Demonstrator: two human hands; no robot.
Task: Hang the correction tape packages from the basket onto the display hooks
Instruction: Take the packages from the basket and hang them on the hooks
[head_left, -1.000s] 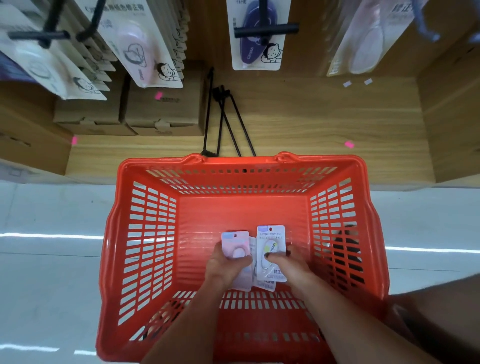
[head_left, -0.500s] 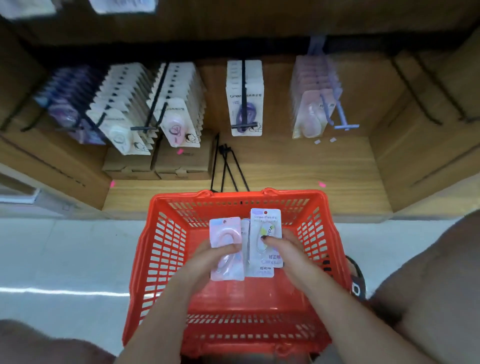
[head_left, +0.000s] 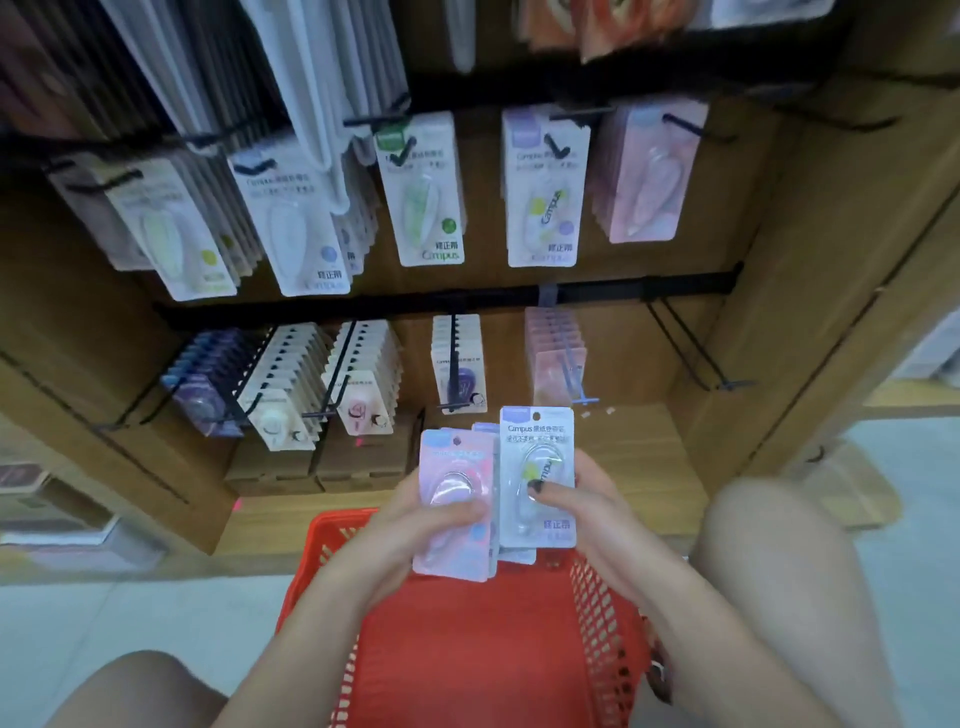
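My left hand (head_left: 415, 530) grips a pink correction tape package (head_left: 454, 483), thumb across its front. My right hand (head_left: 587, 499) holds a white Campus correction tape package (head_left: 537, 447), thumb pressed on its blister. More packages are stacked behind these two. Both hands are raised above the red basket (head_left: 467, 649), in front of the display. Display hooks (head_left: 454, 358) on two rows carry hanging packages; the upper row shows a white Campus package (head_left: 545, 187) and a pink one (head_left: 649, 171).
Empty black hooks (head_left: 691, 358) stick out at the lower right of the wooden shelf. Cardboard boxes (head_left: 322, 462) sit on the shelf floor at left. My knees (head_left: 769, 561) flank the basket. Pale floor lies to either side.
Both hands have lifted the packages out of the basket and up toward the display. The view has tilted upward, bringing the upper row of hooks into sight.
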